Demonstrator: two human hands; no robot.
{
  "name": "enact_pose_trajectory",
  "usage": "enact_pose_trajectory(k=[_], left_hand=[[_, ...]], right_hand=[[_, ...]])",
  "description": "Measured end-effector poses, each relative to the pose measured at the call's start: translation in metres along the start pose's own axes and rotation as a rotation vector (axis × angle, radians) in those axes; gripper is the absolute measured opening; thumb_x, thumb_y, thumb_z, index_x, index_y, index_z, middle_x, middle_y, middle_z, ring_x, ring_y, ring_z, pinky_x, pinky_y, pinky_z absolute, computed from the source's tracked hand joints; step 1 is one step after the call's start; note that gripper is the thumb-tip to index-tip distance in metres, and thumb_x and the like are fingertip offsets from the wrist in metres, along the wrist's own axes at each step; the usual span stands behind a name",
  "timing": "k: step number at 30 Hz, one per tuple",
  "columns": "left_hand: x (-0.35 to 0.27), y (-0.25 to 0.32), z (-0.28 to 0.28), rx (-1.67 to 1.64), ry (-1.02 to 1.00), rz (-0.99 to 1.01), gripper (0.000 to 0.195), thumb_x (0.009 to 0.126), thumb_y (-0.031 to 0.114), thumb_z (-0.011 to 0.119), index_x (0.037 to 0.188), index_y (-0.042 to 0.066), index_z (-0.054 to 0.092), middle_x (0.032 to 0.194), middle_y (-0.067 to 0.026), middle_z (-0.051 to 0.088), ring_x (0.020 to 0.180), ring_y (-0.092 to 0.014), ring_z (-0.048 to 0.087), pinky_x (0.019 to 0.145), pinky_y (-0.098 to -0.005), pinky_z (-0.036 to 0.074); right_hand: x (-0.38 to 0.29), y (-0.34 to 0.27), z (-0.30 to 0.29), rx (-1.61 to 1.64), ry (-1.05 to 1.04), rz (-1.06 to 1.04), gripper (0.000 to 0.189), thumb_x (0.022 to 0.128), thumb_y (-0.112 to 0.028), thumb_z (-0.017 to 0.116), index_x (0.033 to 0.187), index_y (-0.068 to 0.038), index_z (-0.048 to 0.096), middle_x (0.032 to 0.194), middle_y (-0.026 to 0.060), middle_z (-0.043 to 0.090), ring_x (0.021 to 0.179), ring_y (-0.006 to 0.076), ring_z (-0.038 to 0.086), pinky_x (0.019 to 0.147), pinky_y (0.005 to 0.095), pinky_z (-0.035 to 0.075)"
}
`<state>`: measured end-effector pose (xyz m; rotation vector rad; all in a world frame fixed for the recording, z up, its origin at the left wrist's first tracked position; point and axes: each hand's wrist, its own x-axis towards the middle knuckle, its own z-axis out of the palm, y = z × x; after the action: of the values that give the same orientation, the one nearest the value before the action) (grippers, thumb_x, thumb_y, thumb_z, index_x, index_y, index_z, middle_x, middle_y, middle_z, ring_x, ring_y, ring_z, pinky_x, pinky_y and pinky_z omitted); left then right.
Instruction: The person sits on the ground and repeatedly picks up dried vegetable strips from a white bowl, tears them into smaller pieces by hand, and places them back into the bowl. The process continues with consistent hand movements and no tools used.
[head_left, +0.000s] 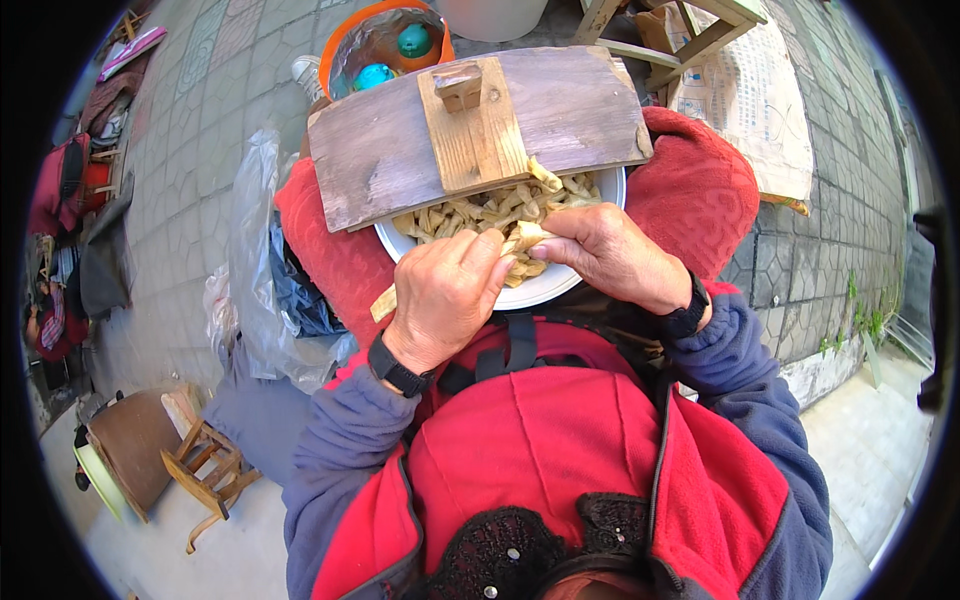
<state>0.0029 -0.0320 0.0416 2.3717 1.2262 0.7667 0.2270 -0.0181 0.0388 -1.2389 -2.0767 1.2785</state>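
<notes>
My left hand (448, 289) and my right hand (616, 253) meet over a white basin (546, 287) on my lap. Between their fingertips they grip one pale yellow folded strip (525, 236); its tail (384, 303) sticks out to the left beneath my left hand. Many similar knotted strips (480, 212) fill the basin. A weathered wooden board (375, 150) lies across the basin's far part and my knees, hiding what is under it. A lighter wood piece with a block (480, 139) is fixed on the board, and one strip (544, 174) rests at its near edge.
Beyond the board stands an orange lined bucket (328, 56) with teal objects. Clear plastic bags (255, 247) lie by my left knee. A wooden stool (705, 37) and a printed sack (739, 112) are at the far right. A small wooden chair (206, 469) sits behind left.
</notes>
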Motion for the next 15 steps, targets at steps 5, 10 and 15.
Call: enact_pose_trajectory(k=[5, 10, 15], left_hand=[[-0.014, -0.012, -0.017, -0.062, -0.182, -0.038, 0.011, 0.087, 0.013, 0.069, 0.085, 0.006, 0.059, 0.07, -0.0112, 0.059, 0.064, -0.032, 0.062, 0.053, -0.0409, 0.046], [-0.034, -0.015, -0.022, -0.118, -0.209, -0.102, 0.019, 0.09, 0.018, 0.066, 0.08, 0.007, 0.055, 0.068, -0.0114, 0.058, 0.063, -0.035, 0.062, 0.053, -0.043, 0.047], [-0.059, -0.019, -0.028, -0.174, -0.2, -0.369, 0.016, 0.094, 0.02, 0.063, 0.086, 0.007, 0.058, 0.07, -0.0152, 0.06, 0.066, -0.038, 0.061, 0.055, -0.0443, 0.047]], right_hand=[[0.0, 0.002, -0.007, -0.19, 0.02, -0.317, 0.022, 0.086, -0.016, 0.069, 0.076, -0.004, 0.054, 0.066, 0.0151, 0.053, 0.066, 0.0392, 0.056, 0.06, 0.0477, 0.043], [0.002, -0.004, 0.007, -0.166, -0.009, -0.326, 0.022, 0.084, -0.017, 0.071, 0.077, -0.004, 0.056, 0.068, 0.0147, 0.054, 0.068, 0.0379, 0.058, 0.061, 0.0465, 0.045], [0.005, 0.003, 0.009, -0.083, 0.124, -0.182, 0.015, 0.087, -0.015, 0.071, 0.095, -0.003, 0.065, 0.08, 0.0152, 0.063, 0.077, 0.0339, 0.065, 0.068, 0.0413, 0.051]])
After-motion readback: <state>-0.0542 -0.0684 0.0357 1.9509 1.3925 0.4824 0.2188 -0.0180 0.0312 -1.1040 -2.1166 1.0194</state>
